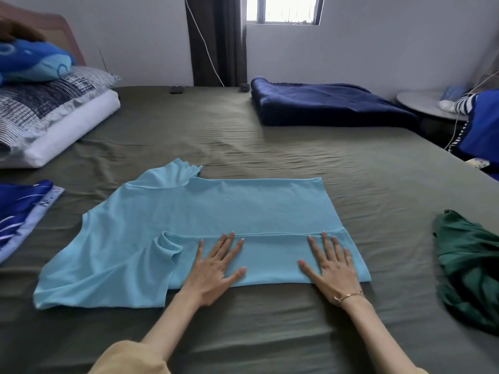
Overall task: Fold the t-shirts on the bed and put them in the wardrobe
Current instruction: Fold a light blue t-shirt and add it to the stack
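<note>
A light blue t-shirt (216,209) lies spread across the olive bed sheet (270,147), with its near long edge folded over toward the middle. My left hand (216,268) presses flat on that folded strip, fingers apart. Further right on the same strip, my right hand (330,265) also lies flat with spread fingers. Neither hand grips the cloth. One sleeve sticks out at the far left corner, and another is bunched by my left hand. A crumpled dark green t-shirt (469,265) lies at the right edge of the bed.
A folded navy blanket (324,103) sits at the far right of the bed. Stacked pillows (48,114) lie at the far left, with blue patterned fabric (19,214) below them. A small round table (432,103) stands beyond the right edge.
</note>
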{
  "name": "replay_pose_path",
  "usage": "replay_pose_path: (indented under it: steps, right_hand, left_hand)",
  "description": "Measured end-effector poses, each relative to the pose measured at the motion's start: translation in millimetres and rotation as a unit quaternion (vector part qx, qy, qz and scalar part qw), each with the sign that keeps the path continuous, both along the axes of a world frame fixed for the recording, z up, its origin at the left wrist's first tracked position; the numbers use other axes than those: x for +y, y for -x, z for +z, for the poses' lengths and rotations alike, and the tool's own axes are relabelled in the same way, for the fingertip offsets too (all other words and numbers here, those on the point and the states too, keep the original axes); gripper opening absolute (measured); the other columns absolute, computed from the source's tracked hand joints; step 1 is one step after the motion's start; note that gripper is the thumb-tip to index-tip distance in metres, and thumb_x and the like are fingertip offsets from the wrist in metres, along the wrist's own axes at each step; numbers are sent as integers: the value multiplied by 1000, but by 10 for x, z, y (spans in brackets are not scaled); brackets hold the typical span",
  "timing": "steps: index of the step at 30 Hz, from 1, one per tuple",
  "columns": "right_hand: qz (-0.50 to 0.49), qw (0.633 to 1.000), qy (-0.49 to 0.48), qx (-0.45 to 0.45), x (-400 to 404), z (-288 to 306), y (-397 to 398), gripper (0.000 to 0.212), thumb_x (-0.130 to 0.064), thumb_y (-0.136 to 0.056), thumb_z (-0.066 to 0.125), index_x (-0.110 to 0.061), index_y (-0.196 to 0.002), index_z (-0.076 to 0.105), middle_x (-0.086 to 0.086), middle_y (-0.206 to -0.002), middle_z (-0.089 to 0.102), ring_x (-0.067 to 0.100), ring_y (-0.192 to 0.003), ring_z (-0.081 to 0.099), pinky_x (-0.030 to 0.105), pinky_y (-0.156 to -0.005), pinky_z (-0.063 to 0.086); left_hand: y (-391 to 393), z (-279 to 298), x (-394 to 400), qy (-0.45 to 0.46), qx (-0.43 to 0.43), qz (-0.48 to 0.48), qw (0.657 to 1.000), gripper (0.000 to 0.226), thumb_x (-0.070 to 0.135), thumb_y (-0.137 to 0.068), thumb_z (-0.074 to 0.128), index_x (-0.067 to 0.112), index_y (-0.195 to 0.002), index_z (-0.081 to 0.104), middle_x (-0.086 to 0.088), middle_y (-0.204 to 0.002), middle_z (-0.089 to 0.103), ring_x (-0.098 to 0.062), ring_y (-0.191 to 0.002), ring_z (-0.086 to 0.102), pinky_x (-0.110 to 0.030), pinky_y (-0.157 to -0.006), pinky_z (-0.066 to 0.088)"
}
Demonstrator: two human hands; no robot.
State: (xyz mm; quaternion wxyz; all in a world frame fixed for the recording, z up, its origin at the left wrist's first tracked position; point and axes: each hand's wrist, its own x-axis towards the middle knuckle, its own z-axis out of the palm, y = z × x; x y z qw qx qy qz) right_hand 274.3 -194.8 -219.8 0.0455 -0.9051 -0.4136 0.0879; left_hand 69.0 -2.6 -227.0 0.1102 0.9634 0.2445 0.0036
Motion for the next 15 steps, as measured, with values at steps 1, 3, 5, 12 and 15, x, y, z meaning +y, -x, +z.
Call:
replay_pose_path:
  steps: [1, 3, 5, 12, 15]
  right_hand:
    - [-2, 1000, 2, 8, 9, 24, 14, 112, -87, -33, -35, -39, -135, -26, -8, -142, -33, 14, -141, -24, 41, -114, -14]
    - [4, 1000, 4, 19, 44, 89, 71, 108, -87, -39, -28, -35, -134, -27, -8, -141, -35, 10, -139, -26, 46, -112, -16]
    - [28, 1000, -2, 9, 75, 124, 168, 113, -84, -36, -37, -29, -134, -27, -9, -141, -35, 5, -135, -28, 49, -111, -18]
    - [189, 981, -47, -14, 447, 130, 896, 95, -73, -72, 0, -21, -145, 32, -9, -155, 15, 6, -142, 12, 54, -114, 11]
    - [231, 962, -140, 37, 721, 158, 1310, 44, -36, -76, 37, -25, -111, 60, -6, -120, 60, 17, -111, 58, 36, -91, 49]
  left_hand:
    - [5, 10, -11, -2, 3, 1, 1000, 96, 84, -53, -30, 44, -140, -22, 18, -151, -27, -2, -138, -28, -44, -110, -24]
    - [18, 26, -56, -9, 1, 5, 1000, 98, 83, -52, -33, 42, -140, -23, 16, -150, -28, -5, -138, -29, -46, -109, -26]
    - [69, 31, -76, -10, -1, 8, 1000, 101, 81, -51, -36, 39, -142, -22, 16, -149, -31, -6, -137, -31, -43, -106, -31]
    - [741, 88, 80, -114, -140, 53, 982, 39, 34, -97, 26, 23, -120, 55, 7, -117, 64, -10, -114, 53, -36, -108, 16]
    - [1132, 224, 207, -114, -240, 97, 959, 34, 19, -87, 34, 22, -113, 56, 8, -104, 62, -8, -98, 52, -27, -93, 29]
